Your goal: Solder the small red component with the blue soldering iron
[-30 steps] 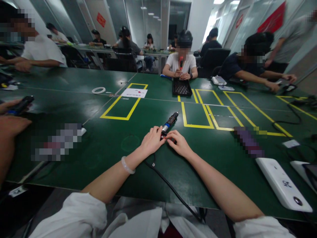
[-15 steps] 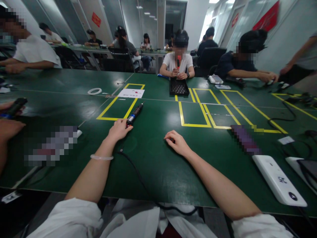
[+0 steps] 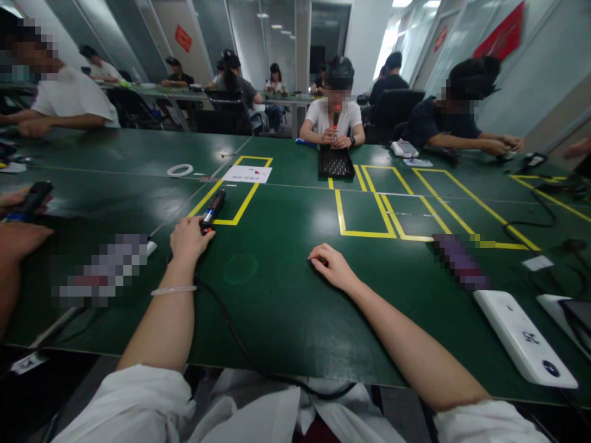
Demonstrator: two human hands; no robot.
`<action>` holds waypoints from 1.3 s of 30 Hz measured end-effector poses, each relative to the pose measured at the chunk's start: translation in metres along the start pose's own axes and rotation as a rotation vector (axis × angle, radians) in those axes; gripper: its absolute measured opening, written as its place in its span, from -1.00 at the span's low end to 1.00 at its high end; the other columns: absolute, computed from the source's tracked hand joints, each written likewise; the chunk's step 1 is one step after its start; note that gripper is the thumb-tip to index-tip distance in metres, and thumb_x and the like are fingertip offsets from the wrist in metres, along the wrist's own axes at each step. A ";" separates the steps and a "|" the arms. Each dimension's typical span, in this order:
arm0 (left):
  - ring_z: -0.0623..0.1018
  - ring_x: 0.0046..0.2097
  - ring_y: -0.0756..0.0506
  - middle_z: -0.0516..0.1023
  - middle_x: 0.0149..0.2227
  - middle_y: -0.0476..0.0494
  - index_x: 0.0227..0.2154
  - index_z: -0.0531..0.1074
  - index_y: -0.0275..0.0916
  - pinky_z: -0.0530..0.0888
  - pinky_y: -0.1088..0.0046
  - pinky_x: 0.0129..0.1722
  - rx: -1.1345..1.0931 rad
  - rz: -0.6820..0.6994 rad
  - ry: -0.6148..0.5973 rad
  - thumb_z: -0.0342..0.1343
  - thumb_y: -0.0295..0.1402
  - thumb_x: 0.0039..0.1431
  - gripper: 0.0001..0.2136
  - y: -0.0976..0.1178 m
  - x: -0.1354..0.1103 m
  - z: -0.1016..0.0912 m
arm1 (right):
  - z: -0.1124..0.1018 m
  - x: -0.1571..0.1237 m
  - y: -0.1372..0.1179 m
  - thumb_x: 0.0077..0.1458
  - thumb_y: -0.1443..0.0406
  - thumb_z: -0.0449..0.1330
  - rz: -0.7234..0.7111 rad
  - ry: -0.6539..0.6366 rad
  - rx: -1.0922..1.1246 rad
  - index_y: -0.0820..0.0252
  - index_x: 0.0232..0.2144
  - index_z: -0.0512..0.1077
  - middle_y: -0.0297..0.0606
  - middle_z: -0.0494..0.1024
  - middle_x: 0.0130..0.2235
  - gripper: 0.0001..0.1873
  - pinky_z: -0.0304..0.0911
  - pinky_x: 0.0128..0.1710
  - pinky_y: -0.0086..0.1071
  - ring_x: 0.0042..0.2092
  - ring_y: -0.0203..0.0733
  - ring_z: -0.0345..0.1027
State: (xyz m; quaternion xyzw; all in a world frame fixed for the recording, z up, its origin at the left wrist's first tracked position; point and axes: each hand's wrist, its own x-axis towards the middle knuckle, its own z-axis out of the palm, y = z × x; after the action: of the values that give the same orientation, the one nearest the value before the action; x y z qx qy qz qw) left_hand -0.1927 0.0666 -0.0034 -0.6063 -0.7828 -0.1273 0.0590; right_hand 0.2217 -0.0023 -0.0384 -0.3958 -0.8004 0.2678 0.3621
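Two bare hands rest apart over a green table, with a screwdriver in the left hand. The left fingers are closed around its near end, and the blue and silver middle and dark front stick out past them, pointing away from the wearer. That front part shows over the near left corner of a yellow tape rectangle; whether it touches the table, I cannot tell. A white bracelet circles the left wrist. Black cord runs from beside that wrist across the table and over its near edge; its join to the screwdriver is hidden. The right hand lies on the table with its fingers curled in toward the thumb, and I cannot tell whether they hold the small dark patch beneath them. Between the hands is a faint round mark. Beyond the left hand, a white sheet lies across the rectangle's far part, with a white ring to its left. Across the table, a person in a white top works over a black tray. To the right of the right forearm lies a white case.
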 end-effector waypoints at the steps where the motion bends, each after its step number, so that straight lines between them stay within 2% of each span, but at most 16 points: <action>1: 0.38 0.07 -0.40 0.34 0.07 -0.44 0.08 0.29 -0.22 0.38 0.09 -0.04 -0.008 -0.011 0.009 0.09 -0.13 0.11 -0.50 0.004 -0.002 -0.002 | 0.000 0.000 0.000 0.17 0.40 0.11 0.001 -0.001 0.000 0.15 -0.27 0.46 -0.24 0.44 -0.18 -0.86 0.27 -0.26 -0.41 -0.24 -0.27 0.37; 5: 0.41 0.03 -0.33 0.35 0.03 -0.38 -0.08 0.36 -0.22 0.44 0.16 -0.11 -0.032 -0.071 -0.030 0.11 -0.19 0.09 -0.65 0.017 -0.007 -0.010 | -0.001 0.000 -0.001 0.18 0.40 0.10 0.000 0.000 -0.002 0.16 -0.27 0.46 -0.24 0.44 -0.19 -0.86 0.27 -0.26 -0.41 -0.25 -0.27 0.36; 10: 0.46 -0.06 -0.34 0.42 -0.03 -0.37 -0.20 0.42 -0.24 0.43 0.12 -0.15 -0.010 -0.111 -0.024 -0.05 -0.16 0.19 -0.71 0.020 -0.011 -0.015 | 0.000 0.000 -0.001 0.18 0.39 0.10 0.002 -0.001 -0.003 0.17 -0.27 0.47 -0.23 0.44 -0.19 -0.86 0.27 -0.26 -0.40 -0.25 -0.27 0.36; 13: 0.45 -0.03 -0.36 0.45 -0.05 -0.40 -0.16 0.42 -0.30 0.40 0.09 -0.09 -0.004 -0.048 0.092 -0.11 -0.18 0.22 -0.67 0.029 -0.013 -0.013 | 0.000 0.001 -0.002 0.18 0.38 0.10 0.005 -0.004 0.000 0.17 -0.27 0.47 -0.23 0.45 -0.19 -0.86 0.28 -0.26 -0.39 -0.25 -0.26 0.36; 15: 0.45 -0.02 -0.33 0.46 -0.05 -0.37 -0.11 0.41 -0.31 0.38 0.13 -0.05 -0.078 0.045 0.157 -0.12 -0.19 0.24 -0.65 0.043 -0.017 -0.013 | -0.001 0.001 -0.003 0.18 0.38 0.10 0.004 -0.005 0.000 0.17 -0.28 0.47 -0.23 0.45 -0.20 -0.86 0.28 -0.26 -0.38 -0.26 -0.25 0.36; 16: 0.46 -0.03 -0.29 0.48 -0.07 -0.34 -0.09 0.40 -0.30 0.38 0.17 -0.03 -0.152 0.104 0.148 -0.12 -0.18 0.25 -0.65 0.053 -0.020 -0.013 | -0.001 0.001 -0.003 0.18 0.38 0.10 0.003 -0.009 0.001 0.17 -0.28 0.47 -0.23 0.45 -0.20 -0.86 0.28 -0.26 -0.38 -0.26 -0.25 0.36; 18: 0.50 -0.10 -0.19 0.53 -0.14 -0.24 -0.08 0.41 -0.27 0.40 0.29 -0.06 -0.356 0.250 0.035 -0.10 -0.16 0.26 -0.65 0.079 -0.030 -0.012 | -0.002 0.001 -0.003 0.18 0.37 0.10 0.005 -0.010 -0.003 0.16 -0.28 0.47 -0.23 0.45 -0.21 -0.86 0.27 -0.27 -0.39 -0.25 -0.25 0.36; 21: 0.52 -0.17 -0.10 0.55 -0.18 -0.15 -0.10 0.46 -0.24 0.42 0.40 -0.13 -0.652 0.514 -0.249 -0.03 -0.13 0.23 -0.66 0.121 -0.053 -0.010 | -0.002 0.001 -0.004 0.19 0.37 0.09 0.003 -0.007 -0.015 0.16 -0.27 0.46 -0.23 0.45 -0.21 -0.86 0.27 -0.27 -0.39 -0.26 -0.26 0.36; 23: 0.51 -0.18 -0.07 0.53 -0.15 -0.14 -0.08 0.48 -0.21 0.42 0.42 -0.15 -0.744 0.661 -0.378 0.01 -0.16 0.22 -0.67 0.145 -0.071 -0.008 | -0.001 0.000 -0.004 0.18 0.38 0.09 0.003 -0.004 -0.012 0.16 -0.24 0.45 -0.24 0.44 -0.23 -0.85 0.26 -0.28 -0.39 -0.27 -0.26 0.35; 25: 0.51 -0.17 -0.06 0.51 -0.15 -0.14 -0.03 0.46 -0.21 0.41 0.42 -0.14 -0.806 0.727 -0.475 0.02 -0.20 0.21 -0.66 0.162 -0.086 -0.005 | 0.000 -0.001 -0.005 0.16 0.39 0.11 -0.001 -0.007 0.009 0.16 -0.16 0.41 -0.26 0.44 -0.23 -0.81 0.26 -0.29 -0.40 -0.29 -0.27 0.35; 28: 0.52 -0.19 -0.05 0.52 -0.19 -0.16 0.10 0.34 -0.26 0.42 0.41 -0.15 -0.918 0.709 -0.633 0.05 -0.24 0.20 -0.58 0.173 -0.099 -0.003 | 0.002 -0.001 -0.008 0.12 0.38 0.15 -0.024 -0.030 0.034 0.14 -0.03 0.34 -0.26 0.45 -0.20 -0.67 0.27 -0.29 -0.41 -0.30 -0.28 0.35; 31: 0.52 -0.21 -0.04 0.52 -0.22 -0.15 0.15 0.24 -0.29 0.42 0.41 -0.17 -1.000 0.678 -0.760 0.09 -0.26 0.18 -0.51 0.175 -0.104 -0.004 | 0.004 -0.001 -0.011 0.14 0.36 0.14 -0.059 -0.069 0.005 0.14 -0.05 0.34 -0.26 0.45 -0.20 -0.70 0.26 -0.27 -0.40 -0.30 -0.28 0.33; 34: 0.52 -0.21 -0.04 0.52 -0.22 -0.14 0.12 0.25 -0.27 0.42 0.40 -0.17 -1.027 0.670 -0.798 0.10 -0.26 0.17 -0.54 0.175 -0.105 -0.006 | 0.004 -0.001 -0.013 0.17 0.35 0.13 -0.073 -0.084 -0.022 0.15 -0.15 0.39 -0.28 0.44 -0.25 -0.83 0.24 -0.27 -0.40 -0.31 -0.28 0.31; 39: 0.53 -0.20 -0.04 0.52 -0.21 -0.16 -0.06 0.31 -0.28 0.44 0.38 -0.17 -1.092 0.598 -0.767 0.19 -0.29 0.08 -0.62 0.175 -0.105 0.000 | 0.005 0.001 -0.010 0.17 0.31 0.15 0.002 -0.042 0.069 0.17 -0.19 0.39 -0.31 0.46 -0.31 -0.86 0.23 -0.34 -0.44 -0.36 -0.30 0.30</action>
State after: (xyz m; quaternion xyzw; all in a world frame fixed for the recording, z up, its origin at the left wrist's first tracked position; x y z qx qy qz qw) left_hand 0.0028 0.0092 -0.0070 -0.7392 -0.3743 -0.2567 -0.4976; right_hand 0.2131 -0.0078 -0.0342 -0.3779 -0.7977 0.3039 0.3584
